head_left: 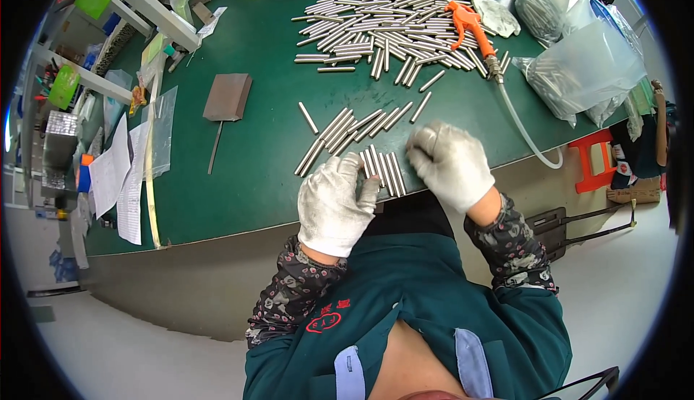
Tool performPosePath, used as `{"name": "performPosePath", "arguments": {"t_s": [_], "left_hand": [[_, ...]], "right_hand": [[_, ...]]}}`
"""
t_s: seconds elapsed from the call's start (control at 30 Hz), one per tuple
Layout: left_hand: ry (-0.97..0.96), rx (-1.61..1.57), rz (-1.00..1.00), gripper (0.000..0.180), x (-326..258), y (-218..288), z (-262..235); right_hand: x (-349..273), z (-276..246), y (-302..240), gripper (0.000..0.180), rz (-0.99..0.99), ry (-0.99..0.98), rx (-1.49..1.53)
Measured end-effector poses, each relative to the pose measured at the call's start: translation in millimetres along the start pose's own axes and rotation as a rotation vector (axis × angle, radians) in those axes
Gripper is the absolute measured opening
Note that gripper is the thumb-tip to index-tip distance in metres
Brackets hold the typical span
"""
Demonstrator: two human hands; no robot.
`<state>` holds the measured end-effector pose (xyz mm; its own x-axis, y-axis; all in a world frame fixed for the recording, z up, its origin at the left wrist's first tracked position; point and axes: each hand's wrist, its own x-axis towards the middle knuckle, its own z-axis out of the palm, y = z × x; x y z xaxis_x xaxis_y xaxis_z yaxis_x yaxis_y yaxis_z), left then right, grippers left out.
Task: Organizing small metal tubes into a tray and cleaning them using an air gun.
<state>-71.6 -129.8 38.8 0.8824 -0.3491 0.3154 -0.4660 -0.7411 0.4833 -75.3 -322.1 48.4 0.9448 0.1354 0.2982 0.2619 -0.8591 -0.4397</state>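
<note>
Short shiny steel rods (383,172) in a flat row

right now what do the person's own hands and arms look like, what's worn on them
Both hands wear white knit gloves, the left hand and the right hand alike. The forearms are covered by dark sleeve covers with a small pale floral print, gathered at the wrists, over a dark green work jacket.

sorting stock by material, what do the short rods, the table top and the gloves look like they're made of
Rods: probably polished steel, going by the silvery shine and bright highlights. Table top: a dark green matte mat, maybe rubber or vinyl; hard to tell. Gloves on the left hand and right hand: white knitted fabric, likely cotton.
</note>
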Motion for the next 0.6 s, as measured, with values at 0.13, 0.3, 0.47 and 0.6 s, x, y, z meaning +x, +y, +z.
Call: {"name": "performPosePath", "arguments": {"t_s": [0.13, 0.3, 0.47, 0.6], "left_hand": [[0.111, 0.052, 0.038, 0.024, 9.1, -9.7, -2.5], [0.098, 0.138, 0.035, 0.027, 18.9, -20.3, -1.3], [0.038, 0.223, 0.044, 0.026, 28.8, -17.0, 3.9], [0.083, 0.213, 0.056, 0.023, 37.3, -20.7, 12.2]], "right_hand": [[24.2, 3.3, 27.1, 0.013, 0.038, 0.081, -0.225], [31.8, 5.5, 44.3, 0.018, -0.111, 0.063, -0.184], [41.2, 0.8, 28.8, 0.019, -0.218, -0.135, -0.150], [53.6, 3.3, 31.0, 0.021, -0.320, -0.134, -0.116]]}}
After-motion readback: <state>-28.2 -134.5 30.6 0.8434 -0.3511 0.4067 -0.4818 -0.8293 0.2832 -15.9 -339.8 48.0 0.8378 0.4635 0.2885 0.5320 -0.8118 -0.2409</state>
